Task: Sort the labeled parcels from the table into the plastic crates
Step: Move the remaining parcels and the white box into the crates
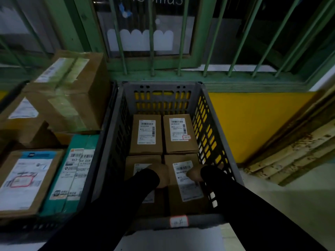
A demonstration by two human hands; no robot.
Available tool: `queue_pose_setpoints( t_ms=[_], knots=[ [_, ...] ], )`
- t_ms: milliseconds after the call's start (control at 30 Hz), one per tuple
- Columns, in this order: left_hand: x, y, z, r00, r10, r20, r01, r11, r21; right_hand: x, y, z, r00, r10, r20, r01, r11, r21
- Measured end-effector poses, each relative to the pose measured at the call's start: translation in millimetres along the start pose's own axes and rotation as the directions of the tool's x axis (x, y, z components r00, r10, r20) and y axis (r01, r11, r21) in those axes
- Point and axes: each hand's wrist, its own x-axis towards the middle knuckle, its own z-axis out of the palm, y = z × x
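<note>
A grey plastic crate [215, 124] stands in front of me with several brown labeled parcels lying flat inside. Two lie at the far end: one on the left [146, 134] and one on the right [180, 134]. Two more lie nearer: the near-left parcel [140, 160] and the near-right parcel [186, 182]. Both my arms, in black sleeves, reach into the crate. My left hand [163, 175] sits between the two near parcels, at the near-right parcel's left edge. My right hand [194, 175] rests on that parcel's label near its right side. How the fingers lie is hard to tell.
A second dark crate [107, 113] on the left holds larger cartons, a teal parcel [72, 176] and a brown parcel with a big label [27, 180]. Green window bars [152, 42] rise behind. A yellow wall [253, 120] and worn step lie to the right.
</note>
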Motion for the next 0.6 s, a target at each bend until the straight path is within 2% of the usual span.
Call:
queue_pose_setpoints(
  t_ms=[33, 100, 133, 200, 333, 400, 500, 567, 600],
  knots=[
    [1.1, -1.2, 0.2, 1.000, 0.013, -0.017, -0.013, 1.000, 0.016, 7.3, 0.6, 1.6, 1.000, 0.009, 0.001, -0.009, 0.998, 0.054],
    [1.1, -2.7, 1.8, 0.999, 0.032, -0.026, -0.031, 0.999, 0.020, 12.7, -0.1, 3.3, 0.996, -0.013, 0.093, 0.011, 0.999, 0.030],
    [3.8, -3.2, 3.6, 0.999, 0.044, -0.027, -0.044, 0.999, 0.009, 16.9, 2.4, 4.3, 0.996, -0.069, 0.059, 0.072, 0.996, -0.044],
    [3.0, -2.9, 2.5, 0.999, 0.046, 0.002, -0.046, 0.999, 0.005, 14.4, 3.8, 5.2, 0.994, -0.084, 0.070, 0.088, 0.994, -0.058],
    [-1.8, -2.3, -2.6, 0.998, 0.036, 0.060, -0.037, 0.999, 0.009, 6.8, 5.7, 8.4, 0.998, -0.060, 0.022, 0.058, 0.995, 0.081],
    [-8.1, -4.5, -9.2, 0.998, 0.053, 0.015, -0.052, 0.995, -0.083, 9.3, 4.6, 3.7, 0.999, -0.037, 0.001, 0.036, 0.997, 0.066],
    [-24.2, -10.2, -27.9, 0.985, 0.095, -0.141, -0.118, 0.980, -0.158, 0.8, 2.3, -8.6, 0.975, -0.113, -0.189, 0.127, 0.990, 0.061],
    [-42.8, -7.0, -46.9, 0.941, 0.128, -0.315, -0.211, 0.945, -0.249, -16.4, 4.3, -20.6, 0.918, -0.143, -0.371, 0.242, 0.942, 0.235],
    [-54.7, -3.2, -57.4, 0.905, 0.116, -0.409, -0.262, 0.910, -0.321, -27.6, 5.6, -26.8, 0.863, -0.146, -0.483, 0.337, 0.879, 0.337]
  ],
)
